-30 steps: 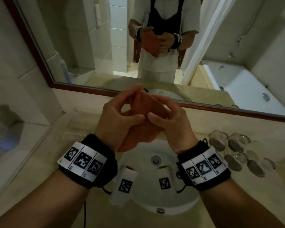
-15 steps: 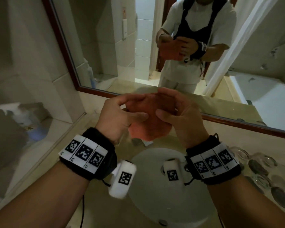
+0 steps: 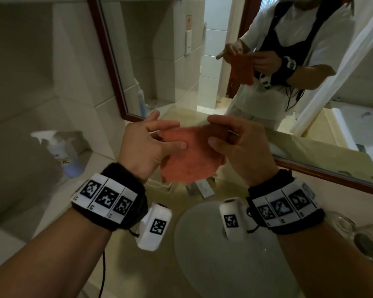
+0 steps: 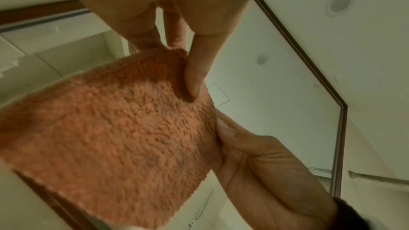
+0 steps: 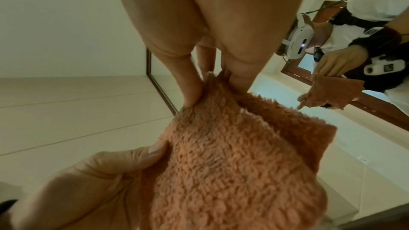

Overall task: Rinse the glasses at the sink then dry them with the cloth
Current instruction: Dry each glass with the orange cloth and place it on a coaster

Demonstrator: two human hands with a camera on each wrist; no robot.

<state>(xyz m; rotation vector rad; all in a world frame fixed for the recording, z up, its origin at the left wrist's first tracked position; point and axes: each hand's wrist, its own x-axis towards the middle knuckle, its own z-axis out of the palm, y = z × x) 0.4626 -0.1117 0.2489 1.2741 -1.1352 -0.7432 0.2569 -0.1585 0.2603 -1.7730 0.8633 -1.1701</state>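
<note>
I am holding the cloth (image 3: 187,155) in the middle of the frame, above the far rim of the sink (image 3: 213,250). My left hand (image 3: 144,147) is pinching its left edge with thumb and fingers; my right hand (image 3: 239,145) is pinching the right edge. The cloth is orange, fluffy terry, roughly square, hanging free below. The glasses (image 3: 362,235) are lying at the lower right edge, clear and round, well apart from my hands. The mirror (image 3: 202,61) is filling the upper frame.
</note>
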